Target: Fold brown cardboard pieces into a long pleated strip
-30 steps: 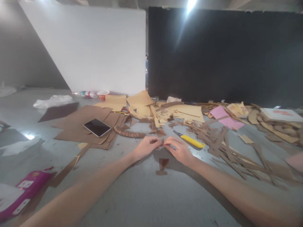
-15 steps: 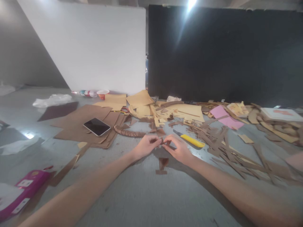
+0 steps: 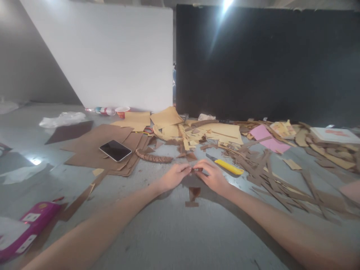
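Both hands meet above the middle of the table, pinching one small brown cardboard piece (image 3: 197,170) between their fingertips. My left hand (image 3: 174,176) is closed on its left end, thumb against forefinger. My right hand (image 3: 211,175) grips the other end, fingers bent. Much of the piece is hidden by the fingers. Just below the hands, another small brown cardboard piece (image 3: 194,195) lies on the table. A yellow utility knife (image 3: 228,167) rests right of my right hand, blade out. Left of my left hand lies a curved, ridged cardboard strip (image 3: 154,157).
A phone (image 3: 115,150) lies on stacked brown cardboard sheets (image 3: 87,150) at the left. Cardboard strips (image 3: 267,180) are heaped on the right beside a pink sheet (image 3: 270,138). At front left sits a magenta device (image 3: 36,225). Tan sheets (image 3: 165,117) and a paper cup (image 3: 122,111) stand farther back.
My left hand has shifted very slightly, its fingers turning a little at the small piece. My right hand stays nearly in place. The things on the table have not moved.
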Tool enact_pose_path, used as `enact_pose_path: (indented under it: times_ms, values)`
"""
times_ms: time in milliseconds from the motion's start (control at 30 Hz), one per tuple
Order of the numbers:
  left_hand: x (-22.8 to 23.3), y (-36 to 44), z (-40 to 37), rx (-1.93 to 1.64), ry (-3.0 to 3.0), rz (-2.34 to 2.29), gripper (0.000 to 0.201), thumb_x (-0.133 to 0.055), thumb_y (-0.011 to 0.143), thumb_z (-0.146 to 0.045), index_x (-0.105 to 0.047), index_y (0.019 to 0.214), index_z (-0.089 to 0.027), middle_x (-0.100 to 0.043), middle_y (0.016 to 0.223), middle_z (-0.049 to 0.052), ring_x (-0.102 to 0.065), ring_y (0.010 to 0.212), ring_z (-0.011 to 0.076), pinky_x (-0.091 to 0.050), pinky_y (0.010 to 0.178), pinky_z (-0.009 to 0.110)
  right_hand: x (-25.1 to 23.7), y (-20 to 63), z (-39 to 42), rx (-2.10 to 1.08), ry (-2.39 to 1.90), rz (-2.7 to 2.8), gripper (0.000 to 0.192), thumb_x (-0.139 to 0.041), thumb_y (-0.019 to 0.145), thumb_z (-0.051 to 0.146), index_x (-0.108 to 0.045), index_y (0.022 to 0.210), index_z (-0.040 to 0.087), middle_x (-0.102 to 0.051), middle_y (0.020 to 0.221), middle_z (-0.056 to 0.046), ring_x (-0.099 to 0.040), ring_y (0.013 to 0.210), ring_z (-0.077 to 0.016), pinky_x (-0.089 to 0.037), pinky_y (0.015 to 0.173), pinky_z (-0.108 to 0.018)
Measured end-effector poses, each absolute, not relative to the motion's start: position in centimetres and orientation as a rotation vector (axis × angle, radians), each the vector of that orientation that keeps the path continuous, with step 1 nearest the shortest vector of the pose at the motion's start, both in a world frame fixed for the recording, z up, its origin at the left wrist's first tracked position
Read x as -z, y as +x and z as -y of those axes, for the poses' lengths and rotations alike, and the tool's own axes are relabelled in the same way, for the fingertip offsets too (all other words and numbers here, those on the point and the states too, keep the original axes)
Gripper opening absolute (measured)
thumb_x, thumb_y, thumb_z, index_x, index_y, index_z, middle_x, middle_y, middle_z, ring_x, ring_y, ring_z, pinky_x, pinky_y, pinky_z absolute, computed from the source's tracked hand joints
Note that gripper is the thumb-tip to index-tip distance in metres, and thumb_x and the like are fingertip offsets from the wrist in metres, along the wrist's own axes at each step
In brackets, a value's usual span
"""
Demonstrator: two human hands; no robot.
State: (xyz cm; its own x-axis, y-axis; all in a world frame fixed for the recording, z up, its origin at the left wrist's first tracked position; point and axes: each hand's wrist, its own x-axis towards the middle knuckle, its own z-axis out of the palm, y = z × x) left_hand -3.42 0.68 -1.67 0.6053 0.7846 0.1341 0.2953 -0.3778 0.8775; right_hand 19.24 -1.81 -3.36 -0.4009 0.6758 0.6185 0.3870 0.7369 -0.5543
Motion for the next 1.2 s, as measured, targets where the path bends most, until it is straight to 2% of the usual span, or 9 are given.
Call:
enact_pose_path:
  times_ms: [200,367,600,767,1067,1200]
  values:
    - [0.7,-3.2,0.3,-0.65,2.033,-0.864,0.042,-0.034,0.109,-0.039,-0.052,0.076,-0.02,-0.052,0.073,-0.002,-0.049,0.072,0.015,-0.036,0.071,0.029,2.7,19.0,2.2,-0.438,-0.845,2.029,0.017,-0.057,0.108,0.035,-0.069,0.101,0.025,-0.069,0.093,-0.006,-0.066,0.084,-0.0205,-0.056,0.075,-0.033]
    - [0.6,-3.0,1.0,-0.648,2.133,-0.895,0.033,-0.041,0.11,-0.043,-0.062,0.096,-0.021,-0.066,0.089,0.002,-0.06,0.081,0.0178,-0.04,0.075,0.029,1.7,19.0,2.4,-0.508,-0.935,1.979,0.028,-0.056,0.108,0.042,-0.065,0.09,0.023,-0.063,0.081,-0.004,-0.059,0.075,-0.0194,-0.051,0.069,-0.031]
    - [1.0,-3.0,1.0,-0.675,2.108,-0.943,0.034,-0.041,0.11,-0.045,-0.059,0.093,-0.022,-0.06,0.078,-0.001,-0.057,0.073,0.017,-0.038,0.069,0.029,1.5,19.0,2.2,-0.679,-0.999,1.923,0.033,-0.06,0.105,0.047,-0.064,0.086,0.021,-0.062,0.078,-0.002,-0.058,0.073,-0.0178,-0.049,0.069,-0.029]
    - [0.8,-3.0,0.4,-0.727,1.991,-0.948,0.041,-0.042,0.109,-0.043,-0.051,0.076,-0.021,-0.059,0.068,-0.001,-0.054,0.064,0.014,-0.039,0.066,0.027,1.5,18.9,2.1,-0.802,-1.018,1.815,0.025,-0.064,0.101,0.047,-0.066,0.097,0.022,-0.063,0.081,-0.001,-0.06,0.074,-0.0173,-0.05,0.067,-0.028]
    - [1.3,-3.0,-0.4,-0.745,1.893,-0.915,0.044,-0.045,0.108,-0.051,-0.057,0.079,-0.02,-0.067,0.07,0.001,-0.06,0.067,0.0154,-0.045,0.069,0.028,1.9,19.2,1.9,-0.735,-1.001,1.83,0.022,-0.064,0.102,0.043,-0.07,0.111,0.024,-0.063,0.088,-0.003,-0.062,0.08,-0.0192,-0.053,0.072,-0.03]
    - [1.2,-3.0,-0.4,-0.742,1.906,-0.916,0.044,-0.045,0.107,-0.05,-0.059,0.078,-0.02,-0.068,0.07,0.002,-0.061,0.067,0.0158,-0.044,0.069,0.029,1.8,19.1,2.1,-0.736,-0.992,1.813,0.02,-0.064,0.102,0.041,-0.068,0.111,0.023,-0.062,0.088,-0.003,-0.062,0.081,-0.0192,-0.054,0.073,-0.03]
